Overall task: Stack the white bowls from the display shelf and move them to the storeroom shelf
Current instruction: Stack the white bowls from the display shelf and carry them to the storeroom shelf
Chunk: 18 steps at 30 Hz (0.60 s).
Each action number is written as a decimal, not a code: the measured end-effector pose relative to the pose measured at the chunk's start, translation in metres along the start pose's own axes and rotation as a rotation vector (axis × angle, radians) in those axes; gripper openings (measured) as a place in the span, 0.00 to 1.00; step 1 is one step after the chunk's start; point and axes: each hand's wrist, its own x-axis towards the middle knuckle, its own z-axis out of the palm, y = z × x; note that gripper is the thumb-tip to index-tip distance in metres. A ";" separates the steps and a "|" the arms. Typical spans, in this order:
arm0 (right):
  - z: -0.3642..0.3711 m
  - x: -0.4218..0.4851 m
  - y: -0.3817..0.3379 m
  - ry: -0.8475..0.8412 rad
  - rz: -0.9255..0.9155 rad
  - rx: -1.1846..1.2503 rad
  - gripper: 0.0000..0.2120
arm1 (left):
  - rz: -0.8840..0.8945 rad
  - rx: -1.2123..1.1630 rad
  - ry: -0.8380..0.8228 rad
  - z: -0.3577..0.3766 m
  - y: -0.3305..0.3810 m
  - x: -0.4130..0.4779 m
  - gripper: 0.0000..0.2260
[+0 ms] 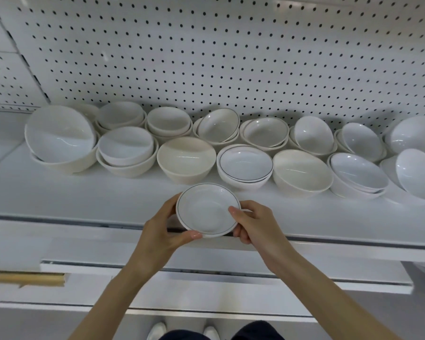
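White pegboard (206, 57) backs the display shelf (84, 197) of white bowls (245, 165).

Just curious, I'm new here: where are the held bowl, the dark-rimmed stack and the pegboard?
held bowl (207, 211), head view, its inner base.
dark-rimmed stack (245, 163), head view, top bowl's inside.
pegboard (231, 57), head view, panel's middle.

Bright, even overhead light, soft shadows, wide-angle bending and blur at edges.
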 end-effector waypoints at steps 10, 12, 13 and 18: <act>0.004 0.003 0.007 0.050 -0.022 0.011 0.06 | -0.019 0.065 -0.045 -0.004 -0.005 0.013 0.34; 0.005 0.003 0.007 0.067 -0.023 0.030 0.06 | -0.014 0.052 -0.043 -0.004 -0.006 0.014 0.35; 0.006 0.003 0.007 0.071 -0.021 0.043 0.06 | -0.011 0.050 -0.037 -0.003 -0.006 0.015 0.35; 0.000 0.003 0.011 0.110 -0.047 0.036 0.07 | -0.020 0.065 -0.013 -0.003 -0.009 0.017 0.34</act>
